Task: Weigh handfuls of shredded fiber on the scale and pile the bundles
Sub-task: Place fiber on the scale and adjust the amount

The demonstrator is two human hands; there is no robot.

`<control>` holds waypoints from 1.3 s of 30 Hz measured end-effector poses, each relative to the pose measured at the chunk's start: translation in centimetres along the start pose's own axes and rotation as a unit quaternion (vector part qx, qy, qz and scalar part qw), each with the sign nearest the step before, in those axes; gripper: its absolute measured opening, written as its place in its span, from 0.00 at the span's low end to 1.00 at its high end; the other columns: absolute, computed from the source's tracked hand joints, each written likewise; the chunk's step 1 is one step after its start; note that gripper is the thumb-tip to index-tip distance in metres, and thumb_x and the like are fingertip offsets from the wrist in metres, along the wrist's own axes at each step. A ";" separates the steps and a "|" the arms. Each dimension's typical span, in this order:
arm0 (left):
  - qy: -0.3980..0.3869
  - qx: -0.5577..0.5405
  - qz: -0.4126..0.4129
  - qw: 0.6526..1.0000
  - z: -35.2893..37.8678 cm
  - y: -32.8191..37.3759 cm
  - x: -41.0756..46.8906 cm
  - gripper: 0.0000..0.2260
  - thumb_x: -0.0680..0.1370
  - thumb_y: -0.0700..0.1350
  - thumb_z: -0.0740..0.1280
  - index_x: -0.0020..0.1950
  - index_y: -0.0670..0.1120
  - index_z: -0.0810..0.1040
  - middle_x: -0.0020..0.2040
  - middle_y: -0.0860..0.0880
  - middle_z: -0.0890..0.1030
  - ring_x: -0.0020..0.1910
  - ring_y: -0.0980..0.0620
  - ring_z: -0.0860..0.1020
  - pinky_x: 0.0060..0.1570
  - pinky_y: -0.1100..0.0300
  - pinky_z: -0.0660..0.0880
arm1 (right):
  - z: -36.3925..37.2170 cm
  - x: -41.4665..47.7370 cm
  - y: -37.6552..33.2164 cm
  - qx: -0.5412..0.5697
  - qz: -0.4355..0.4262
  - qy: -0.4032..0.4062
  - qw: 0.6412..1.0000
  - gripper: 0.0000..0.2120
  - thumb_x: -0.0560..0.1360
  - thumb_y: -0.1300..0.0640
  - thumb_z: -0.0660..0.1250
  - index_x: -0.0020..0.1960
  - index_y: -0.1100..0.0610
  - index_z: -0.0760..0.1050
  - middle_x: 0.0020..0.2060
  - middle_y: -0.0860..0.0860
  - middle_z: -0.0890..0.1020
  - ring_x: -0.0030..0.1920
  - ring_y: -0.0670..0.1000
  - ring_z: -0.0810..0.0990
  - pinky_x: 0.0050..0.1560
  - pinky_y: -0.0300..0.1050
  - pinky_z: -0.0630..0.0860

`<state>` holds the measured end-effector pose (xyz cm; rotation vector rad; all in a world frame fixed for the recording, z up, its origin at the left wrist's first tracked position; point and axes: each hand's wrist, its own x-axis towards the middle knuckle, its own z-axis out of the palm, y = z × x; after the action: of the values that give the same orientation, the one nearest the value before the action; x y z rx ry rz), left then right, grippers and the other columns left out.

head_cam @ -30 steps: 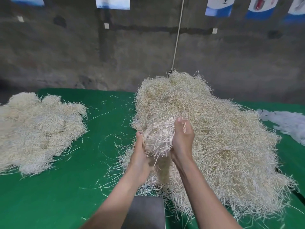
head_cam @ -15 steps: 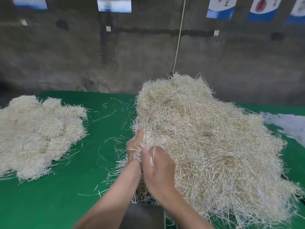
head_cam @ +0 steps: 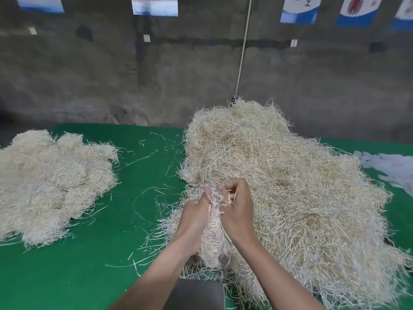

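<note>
A second ago the two hands held a puffy clump up against the big heap (head_cam: 290, 186), one palm on each side. Now they have come lower and closer together, in the lower middle of the frame. The left grip (head_cam: 194, 217) and the right grip (head_cam: 238, 211) are both closed tight around the handful of fiber (head_cam: 215, 242). The fingers curl over the top of it. The handful looks long and squashed now, not puffy. It hangs down between the two wrists, right at the near edge of the big heap.

The grey scale (head_cam: 196, 295) sits just below it, at the bottom middle of the frame. The handful is not on the scale yet.

I think the picking part is done and the handful is being pressed into a bundle. The next job looks like putting it down on the scale. Some thin strands stick out near the fingers, so a few may drop off on the way.

The pile of bundles (head_cam: 51, 184) lies at the left of the frame on the green surface (head_cam: 89, 276), well apart from the hands. It looks the same as before.
</note>
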<state>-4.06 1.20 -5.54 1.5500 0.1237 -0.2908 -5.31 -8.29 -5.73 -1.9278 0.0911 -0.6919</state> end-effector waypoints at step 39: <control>0.045 -0.174 -0.029 0.983 1.2 1.7 0.5 0.11 0.80 0.40 0.60 0.37 0.42 0.72 0.26 0.49 0.71 0.24 0.52 0.70 0.23 0.63 0.67 | 2.3 -2.9 -0.7 -0.030 -0.038 0.055 0.997 0.13 0.79 0.52 0.56 0.36 0.42 0.65 0.25 0.43 0.69 0.26 0.42 0.69 0.26 0.35 0.66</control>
<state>-3.24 -0.08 -4.03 1.2139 0.2763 -0.2304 -6.69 -5.01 -7.01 -1.9574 0.1082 -0.8543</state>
